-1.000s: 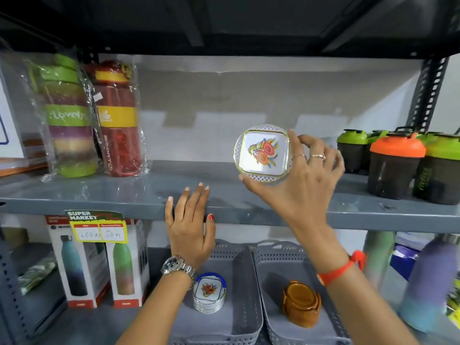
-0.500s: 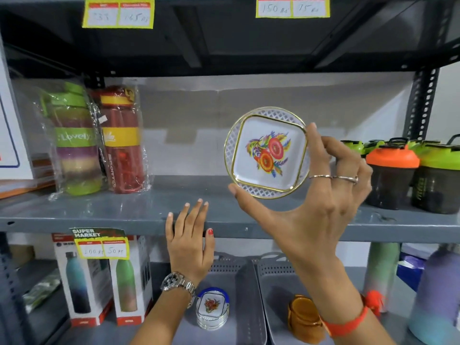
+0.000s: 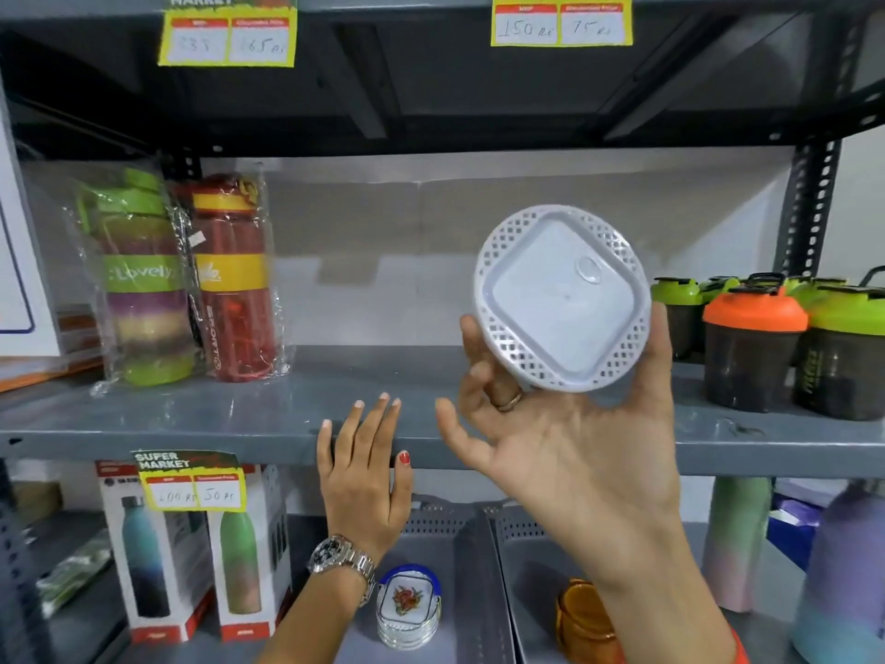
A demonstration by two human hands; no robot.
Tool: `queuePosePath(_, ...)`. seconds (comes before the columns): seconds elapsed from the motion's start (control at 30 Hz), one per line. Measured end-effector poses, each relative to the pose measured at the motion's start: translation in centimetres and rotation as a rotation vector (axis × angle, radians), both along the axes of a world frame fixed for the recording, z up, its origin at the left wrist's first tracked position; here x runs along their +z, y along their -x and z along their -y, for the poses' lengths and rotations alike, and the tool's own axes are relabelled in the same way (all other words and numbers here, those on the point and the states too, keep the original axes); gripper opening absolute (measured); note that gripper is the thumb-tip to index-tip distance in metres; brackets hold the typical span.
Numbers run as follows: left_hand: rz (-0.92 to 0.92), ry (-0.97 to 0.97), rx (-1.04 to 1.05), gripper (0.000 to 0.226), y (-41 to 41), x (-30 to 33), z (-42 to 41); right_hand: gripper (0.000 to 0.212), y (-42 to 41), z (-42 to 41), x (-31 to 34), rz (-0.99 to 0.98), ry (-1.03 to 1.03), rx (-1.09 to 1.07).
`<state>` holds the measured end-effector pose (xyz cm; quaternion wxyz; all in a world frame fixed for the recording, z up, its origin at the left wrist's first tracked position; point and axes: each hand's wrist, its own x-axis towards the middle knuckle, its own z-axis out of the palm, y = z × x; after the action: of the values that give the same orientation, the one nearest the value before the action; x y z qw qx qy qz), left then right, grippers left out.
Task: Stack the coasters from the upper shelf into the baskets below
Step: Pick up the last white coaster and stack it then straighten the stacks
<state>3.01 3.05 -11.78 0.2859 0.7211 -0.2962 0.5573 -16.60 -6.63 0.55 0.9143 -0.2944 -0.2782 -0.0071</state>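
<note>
My right hand [image 3: 570, 452] pinches white coaster [image 3: 562, 298], underside facing me; I'd flip it, lower squarely onto white stack [image 3: 408, 611]; left hand [image 3: 366, 476] flat, empty.

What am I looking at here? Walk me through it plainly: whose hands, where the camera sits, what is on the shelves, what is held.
No machine here: a person wears a camera on the head, looking down at both bare hands. The right hand holds up a white coaster, plain underside towards the camera. The left hand, with a wristwatch, rests on the edge of the grey shelf. That shelf carries wrapped bottles and shaker cups. Below stand two grey baskets: the left basket holds a stack of flowered coasters, the right basket an amber stack.
</note>
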Motion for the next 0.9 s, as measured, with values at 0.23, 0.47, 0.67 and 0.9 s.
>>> queuePosePath(0.23, 0.030, 0.002, 0.022, 0.048, -0.2, -0.1, 0.1, 0.078, -0.3, 0.1, -0.7, 0.131, 0.069, -0.053)
queuePosePath(0.47, 0.039, -0.010, 0.045, 0.047, -0.2, -0.3, -0.1, 0.071, -0.8, 1.5, -8.5, -0.004, 0.347, -0.352)
queuePosePath(0.67, 0.059, -0.030, 0.090, 0.049, -0.5, -0.4, -0.1, 0.044, -4.5, 1.9, -16.8, -0.443, 0.843, -0.588)
queuePosePath(0.9, 0.077, -0.034, 0.102, 0.049, -0.6, -0.4, 0.1, 0.053, -12.5, 0.1, -25.5, -0.729, 1.538, -0.865)
